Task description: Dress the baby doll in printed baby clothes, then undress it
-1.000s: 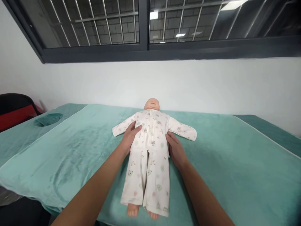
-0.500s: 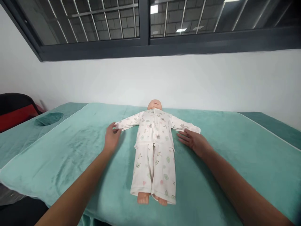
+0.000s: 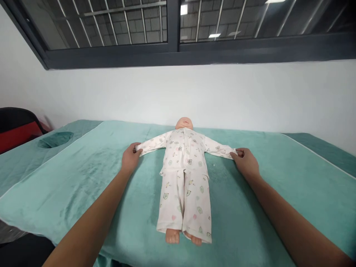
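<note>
A baby doll lies on its back on a teal towel, dressed in a white printed pyjama top and trousers. Its bare feet point toward me. The sleeves are stretched out to both sides. My left hand pinches the cuff of the sleeve on the left. The fingers of my right hand are closed on the cuff of the sleeve on the right.
The towel covers a teal padded table with a round face hole at the far left. A white wall and a dark-framed window stand behind it. A black and red chair sits at the left edge.
Both hands left the doll's waist, slid outward along the sleeves, and now grip the cuffs. The sleeves lie pulled straight.
</note>
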